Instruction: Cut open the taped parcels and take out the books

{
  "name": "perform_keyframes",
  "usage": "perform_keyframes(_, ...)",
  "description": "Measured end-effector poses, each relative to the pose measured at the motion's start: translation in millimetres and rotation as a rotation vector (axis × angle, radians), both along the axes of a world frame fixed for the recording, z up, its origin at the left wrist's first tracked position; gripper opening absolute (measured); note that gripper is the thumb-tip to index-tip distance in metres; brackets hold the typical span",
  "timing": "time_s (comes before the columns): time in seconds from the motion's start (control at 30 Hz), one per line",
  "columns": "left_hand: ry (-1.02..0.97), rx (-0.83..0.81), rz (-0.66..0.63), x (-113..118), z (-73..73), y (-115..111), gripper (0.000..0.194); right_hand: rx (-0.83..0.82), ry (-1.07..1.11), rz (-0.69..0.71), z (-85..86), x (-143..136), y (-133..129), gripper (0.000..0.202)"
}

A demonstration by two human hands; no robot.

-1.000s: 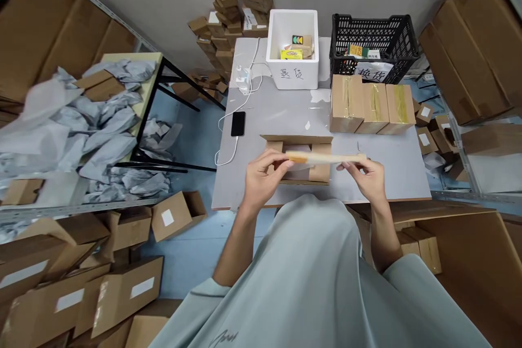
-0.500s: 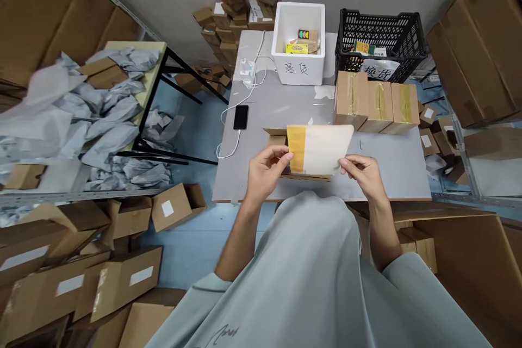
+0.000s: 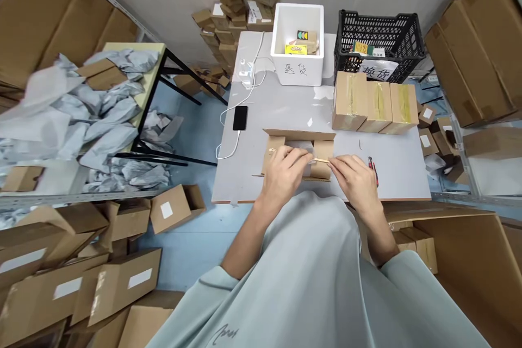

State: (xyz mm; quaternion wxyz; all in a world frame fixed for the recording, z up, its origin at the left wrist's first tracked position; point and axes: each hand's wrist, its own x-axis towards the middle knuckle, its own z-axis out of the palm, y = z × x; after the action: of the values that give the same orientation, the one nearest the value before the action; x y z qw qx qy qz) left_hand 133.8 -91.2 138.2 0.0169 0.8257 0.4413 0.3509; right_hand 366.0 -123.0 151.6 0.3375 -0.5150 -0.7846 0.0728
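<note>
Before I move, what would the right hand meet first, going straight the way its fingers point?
The right hand would likely meet the left hand first, across the thin item between them; depth is unclear.

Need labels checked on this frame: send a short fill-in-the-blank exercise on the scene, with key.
The left hand and right hand hold a thin item above a small carton whose top is ____.
The utility knife lies nearest the ____ hand.
A row of ____ taped boxes stands in front of the black crate.
The cable plugged into the phone is ____.

Missing words: open; right; three; white
</note>
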Motion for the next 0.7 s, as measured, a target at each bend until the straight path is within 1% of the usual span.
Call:
perform_keyframes(0.07,-0.025,0.004,0.040,1.4,-4.0,-3.5,0.024,-0.003,0.040,0.013,-5.2,-1.7,1.2,0.023)
perform_keyframes(0.13,-0.085,-0.015,0.138,-0.9,-5.2,-6.5,0.025,0.003,0.201,0.000,-8.9,-1.4,2.6,0.022)
perform_keyframes(0.17,-0.135,-0.031,0.200,-3.1,-5.1,-7.3,0.037,0.001,0.314,-0.031,-10.7,-0.9,3.3,0.020)
perform_keyframes(0.23,-0.271,-0.094,0.317,-7.9,-5.2,-6.9,0.072,-0.035,0.553,-0.124,-15.0,0.6,4.9,0.017)
perform_keyframes(0.27,-0.353,-0.151,0.351,-9.9,-5.9,-5.8,0.083,-0.072,0.662,-0.173,-17.8,1.5,5.7,0.019)
perform_keyframes(0.3,-0.443,-0.234,0.356,-11.2,-7.2,-4.3,0.087,-0.115,0.757,-0.215,-20.9,2.4,6.5,0.024)
perform_keyframes(0.33,-0.535,-0.350,0.324,-11.5,-9.1,-2.8,0.084,-0.161,0.836,-0.246,-24.2,3.2,7.1,0.030)
perform_keyframes(0.43,-0.772,-0.745,0.121,-7.3,-16.0,-0.4,0.068,-0.285,0.967,-0.278,-32.3,4.3,7.8,0.044)
perform_keyframes(0.47,-0.824,-0.825,0.085,-4.9,-17.7,-0.7,0.064,-0.312,0.982,-0.288,-33.9,4.1,7.8,0.047)
perform_keyframes(0.5,-0.859,-0.860,0.081,-2.6,-18.6,-1.5,0.060,-0.331,0.987,-0.300,-34.7,3.7,7.6,0.050)
perform_keyframes(0.53,-0.879,-0.853,0.102,-0.7,-18.6,-2.6,0.057,-0.340,0.986,-0.314,-34.9,3.3,7.4,0.052)
perform_keyframes(0.6,-0.881,-0.789,0.147,0.9,-16.5,-4.8,0.052,-0.340,0.982,-0.334,-34.1,2.6,7.1,0.056)
perform_keyframes(0.7,-0.848,-0.737,0.146,-1.3,-10.7,-6.3,0.047,-0.348,0.979,-0.340,-32.7,2.6,7.0,0.057)
